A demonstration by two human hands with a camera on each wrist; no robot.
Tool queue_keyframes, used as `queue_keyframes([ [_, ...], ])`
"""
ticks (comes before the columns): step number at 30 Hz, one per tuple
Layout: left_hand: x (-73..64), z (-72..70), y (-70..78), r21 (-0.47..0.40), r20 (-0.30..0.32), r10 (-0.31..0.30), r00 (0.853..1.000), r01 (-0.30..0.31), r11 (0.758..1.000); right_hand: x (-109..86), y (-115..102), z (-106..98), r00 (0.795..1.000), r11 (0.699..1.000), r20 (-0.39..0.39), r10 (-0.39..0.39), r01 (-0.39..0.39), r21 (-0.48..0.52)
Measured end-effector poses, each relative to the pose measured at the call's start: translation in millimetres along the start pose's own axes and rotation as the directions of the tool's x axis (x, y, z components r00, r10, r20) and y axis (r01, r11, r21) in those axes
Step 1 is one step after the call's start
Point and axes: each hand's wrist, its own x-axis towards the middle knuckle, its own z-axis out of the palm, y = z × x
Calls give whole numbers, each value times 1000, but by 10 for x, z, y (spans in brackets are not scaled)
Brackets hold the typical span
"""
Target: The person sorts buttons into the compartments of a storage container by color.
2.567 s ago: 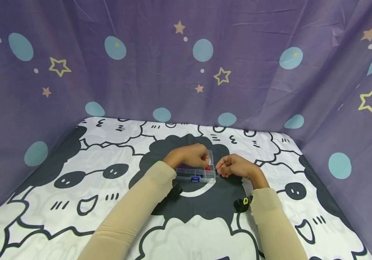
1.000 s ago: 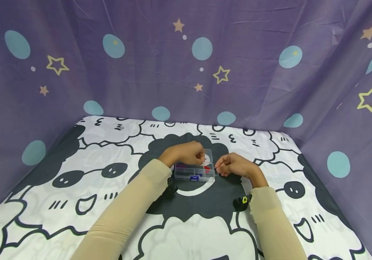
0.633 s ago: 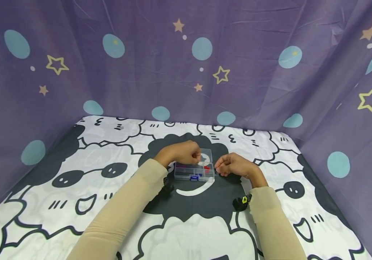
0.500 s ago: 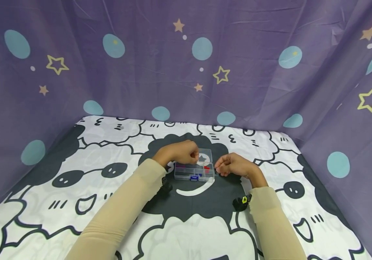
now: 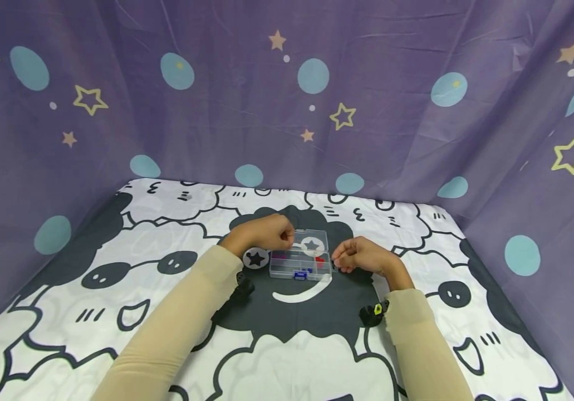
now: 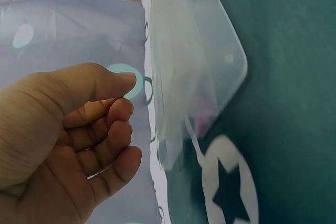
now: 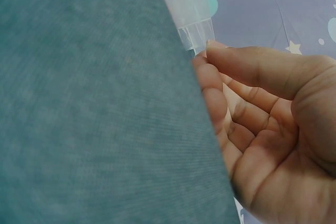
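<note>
A clear compartment box (image 5: 287,272) with a blue latch (image 5: 300,275) lies on the cloth, its see-through lid (image 5: 303,239) laid back. Small red pieces (image 5: 319,259) sit in a right-hand cell, with a few blue pieces (image 5: 308,270) in front and something purple-pink (image 5: 280,255) at the left. Above the box's left rear corner, my left hand (image 5: 274,233) hovers with curled fingers, thumb tip meeting index tip; no object shows between them in the left wrist view. My right hand (image 5: 364,257) pinches the box's right edge between thumb and forefinger.
A cartoon sheep cloth (image 5: 297,317) covers the surface, and the box sits on its dark patch. Purple curtains (image 5: 246,111) rise behind and at both sides. Dark wrist-worn devices (image 5: 372,315) hang under the cuffs.
My left hand has moved left from above the red pieces to the box's left rear corner, uncovering the lid and cells. The right hand has stayed at the right edge.
</note>
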Motion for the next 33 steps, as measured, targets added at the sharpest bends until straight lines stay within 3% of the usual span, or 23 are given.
queue_keyframes([
  [8, -120, -24, -179, 58, -29, -31, 999, 32, 998, -24, -28, 14, 1000, 1000, 0, 11, -11, 14],
  [13, -215, -64, -267, 31, -34, -73, 997, 74, 997, -21, -14, 10, 1000, 1000, 1, 7, -7, 9],
  [33, -581, -154, -621, 40, -87, -103, 991, 107, 993, -10, -28, 6, 1000, 1000, 2, -1, 1, -1],
])
